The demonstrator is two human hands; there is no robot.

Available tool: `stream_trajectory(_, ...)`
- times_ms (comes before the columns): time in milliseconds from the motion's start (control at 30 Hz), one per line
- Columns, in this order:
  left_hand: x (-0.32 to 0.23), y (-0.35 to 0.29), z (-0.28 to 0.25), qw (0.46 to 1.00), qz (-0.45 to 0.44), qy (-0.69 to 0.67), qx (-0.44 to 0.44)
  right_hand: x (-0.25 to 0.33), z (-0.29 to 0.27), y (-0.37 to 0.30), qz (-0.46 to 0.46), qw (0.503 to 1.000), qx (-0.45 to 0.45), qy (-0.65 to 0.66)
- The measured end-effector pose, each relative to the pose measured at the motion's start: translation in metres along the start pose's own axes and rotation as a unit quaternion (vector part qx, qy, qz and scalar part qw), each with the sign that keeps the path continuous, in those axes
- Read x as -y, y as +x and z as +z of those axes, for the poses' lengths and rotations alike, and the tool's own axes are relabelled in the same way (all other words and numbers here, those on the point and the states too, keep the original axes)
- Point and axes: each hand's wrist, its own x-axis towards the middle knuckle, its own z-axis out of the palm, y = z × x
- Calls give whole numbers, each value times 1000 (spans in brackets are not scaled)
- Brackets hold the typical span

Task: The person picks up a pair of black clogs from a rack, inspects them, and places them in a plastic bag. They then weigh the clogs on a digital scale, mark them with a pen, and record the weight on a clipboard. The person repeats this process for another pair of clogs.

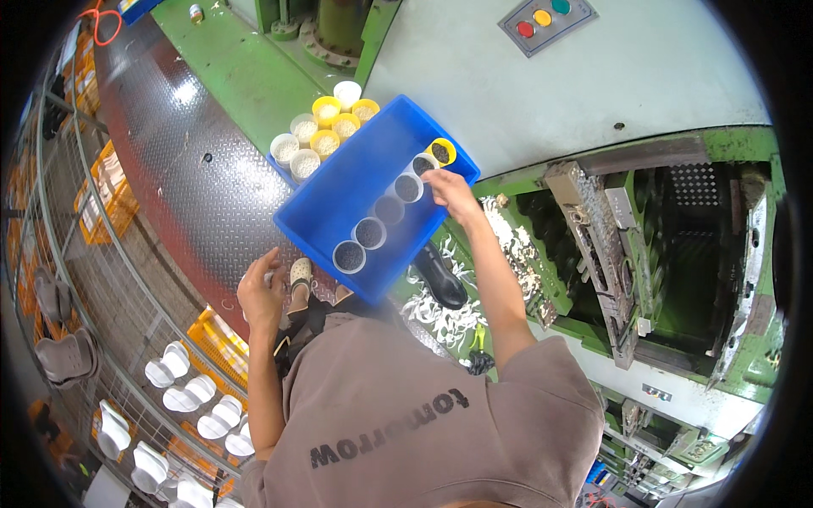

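A blue bin [326, 196] stands in front of me, tilted across the view. Along its right side runs a row of cups filled with dark granules, among them a white cup [367, 232] and, at the far end, a yellow cup [444, 151]. My right hand [451, 195] reaches over the bin's right wall, its fingers closed at the rim of a white cup [421, 162] near that end. One cup mid-row [389, 209] looks greyer and hazy. Left of the bin, my left hand [262, 290] hangs with fingers loosely bent and apart, apparently holding nothing.
Several white and yellow cups [326, 142] of pale granules stand beyond the bin's left side. A green machine frame [660, 144] opens at right, below a button panel [546, 21]. White scraps [436, 317] litter its base. Railing [110, 233] and white soles [190, 392] lie left.
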Motion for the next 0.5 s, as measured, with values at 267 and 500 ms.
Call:
stream_trajectory(267,6,-7,7,1000,23,-8,0,-4,50,13,-80,825,-130,-544)
stream_trajectory(500,11,-8,2,1000,3,-12,-5,-9,7,-14,35,990,-105,-90)
